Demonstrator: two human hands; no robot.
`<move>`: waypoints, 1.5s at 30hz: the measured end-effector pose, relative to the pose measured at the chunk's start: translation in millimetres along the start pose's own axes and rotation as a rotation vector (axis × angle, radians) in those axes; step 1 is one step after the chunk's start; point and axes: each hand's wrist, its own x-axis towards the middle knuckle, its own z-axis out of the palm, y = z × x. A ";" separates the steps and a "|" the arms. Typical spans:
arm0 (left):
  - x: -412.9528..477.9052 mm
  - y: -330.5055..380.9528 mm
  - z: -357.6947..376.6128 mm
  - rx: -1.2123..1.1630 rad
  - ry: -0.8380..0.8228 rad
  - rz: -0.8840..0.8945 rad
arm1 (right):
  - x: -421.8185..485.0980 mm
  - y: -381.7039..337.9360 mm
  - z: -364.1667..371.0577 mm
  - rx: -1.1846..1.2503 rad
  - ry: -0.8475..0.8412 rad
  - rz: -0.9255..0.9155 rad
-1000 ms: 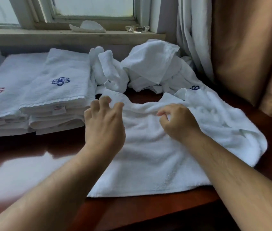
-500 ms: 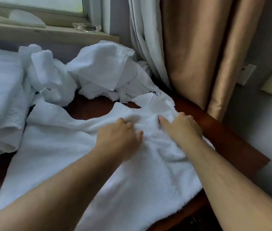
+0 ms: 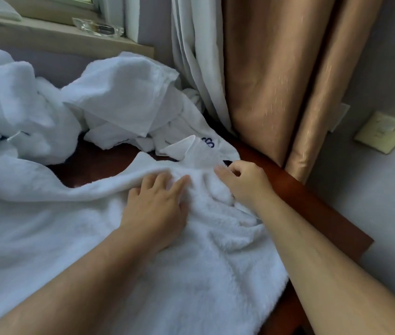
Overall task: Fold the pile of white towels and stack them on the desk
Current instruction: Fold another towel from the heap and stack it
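As left hand (image 3: 154, 209) presses towel (image 3: 191, 274), crumpled pile (image 3: 119, 93) lies behind; curtain (image 3: 264, 81) beside.

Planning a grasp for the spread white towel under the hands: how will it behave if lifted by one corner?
Probably floppy: the towel lies in soft folds and bunches where the right hand pinches it, so it would drape. Its thick pile likely grips well. Under the flat left hand, a push would likely wrinkle it.

A rumpled white towel (image 3: 70, 238) lies spread across the reddish-brown desk (image 3: 312, 197), with unfolded towels (image 3: 119, 93) heaped behind it.
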 end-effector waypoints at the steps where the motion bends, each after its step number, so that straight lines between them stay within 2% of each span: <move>1: 0.6 0.4 -1.1 -0.025 0.001 0.044 | -1.8 -1.7 -6.9 0.116 -0.009 0.001; 2: 1.2 0.2 -1.8 -0.058 -0.001 0.097 | -3.2 0.4 -12.5 0.184 0.044 0.028; 3: 1.7 0.2 -1.7 -0.090 -0.004 0.144 | -4.5 3.7 -17.5 0.233 0.166 0.087; 6: -1.2 0.6 0.7 -0.122 -0.035 0.194 | 1.8 21.9 -38.5 0.549 0.675 0.513; 8: -3.7 -0.2 1.9 -0.101 -0.065 0.172 | 0.2 33.1 -56.4 0.637 0.835 0.742; 9: -4.5 -0.8 1.4 -0.094 -0.080 0.160 | -0.8 39.5 -63.3 0.550 0.864 0.785; 10: -4.8 -1.4 0.5 -0.095 -0.089 0.150 | -3.9 42.3 -66.7 0.388 0.886 0.758; 11: -4.8 -1.9 -0.2 -0.098 -0.095 0.145 | -9.0 41.5 -66.8 0.182 0.895 0.640; 12: -5.0 -2.1 -0.8 -0.101 -0.100 0.141 | -15.3 37.0 -63.7 -0.003 0.904 0.418; 14: -5.7 -2.0 -2.1 -0.105 -0.117 0.134 | -24.7 22.4 -48.7 -0.196 0.791 -0.090; 15: -6.4 -1.9 -2.4 -0.105 -0.127 0.129 | -27.5 14.0 -40.1 -0.235 0.649 -0.237; 16: -7.2 -2.1 -2.6 -0.102 -0.134 0.123 | -27.9 5.3 -32.0 -0.287 0.477 -0.275; 17: -7.7 -2.6 -3.1 -0.096 -0.143 0.117 | -27.1 -0.9 -25.6 -0.371 0.294 -0.226; 18: -8.3 -3.3 -3.6 -0.092 -0.153 0.112 | -25.2 -3.0 -20.9 -0.466 0.132 -0.112; 20: -9.1 -4.7 -4.6 -0.086 -0.170 0.099 | -23.5 4.1 -18.6 -0.497 -0.035 0.110; 22: -9.2 -4.6 -5.7 -0.066 -0.184 0.092 | -32.9 20.0 -25.0 -0.326 -0.024 0.235; 24: -8.9 -4.4 -6.1 -0.048 -0.198 0.091 | -44.2 41.2 -36.3 -0.189 0.065 0.300; 25: -8.7 -4.3 -6.1 -0.040 -0.202 0.089 | -49.8 51.1 -42.2 -0.196 0.109 0.315; 27: -8.5 -4.3 -5.9 -0.036 -0.205 0.084 | -55.0 70.1 -53.8 -0.372 0.141 0.386; 29: -8.4 -4.1 -6.1 -0.035 -0.208 0.077 | -54.3 78.5 -62.8 -0.563 0.115 0.573; 31: -8.3 -4.6 -6.5 -0.033 -0.205 0.066 | -45.8 68.3 -64.6 -0.554 0.094 0.804; 32: -8.6 -4.8 -6.6 -0.034 -0.206 0.064 | -42.5 60.5 -62.9 -0.536 0.129 0.813; 33: -8.7 -5.0 -6.8 -0.036 -0.205 0.065 | -39.1 54.6 -58.9 -0.584 0.182 0.702; 35: -9.3 -5.4 -7.1 -0.034 -0.206 0.066 | -36.0 46.1 -47.0 -0.578 0.289 0.310; 36: -9.3 -5.7 -7.1 -0.031 -0.205 0.069 | -35.7 42.7 -39.9 -0.503 0.260 0.133; 38: -8.9 -6.0 -7.1 -0.028 -0.205 0.073 | -37.3 38.9 -27.8 -0.360 0.090 -0.009; 40: -8.3 -6.1 -6.4 -0.030 -0.207 0.074 | -36.3 48.1 -24.5 -0.269 -0.017 0.022; 42: -7.5 -6.5 -5.4 -0.026 -0.207 0.072 | -33.8 58.2 -29.9 -0.250 0.043 0.126; 45: -7.4 -6.9 -4.1 -0.024 -0.209 0.070 | -34.1 80.3 -51.9 -0.503 0.131 0.467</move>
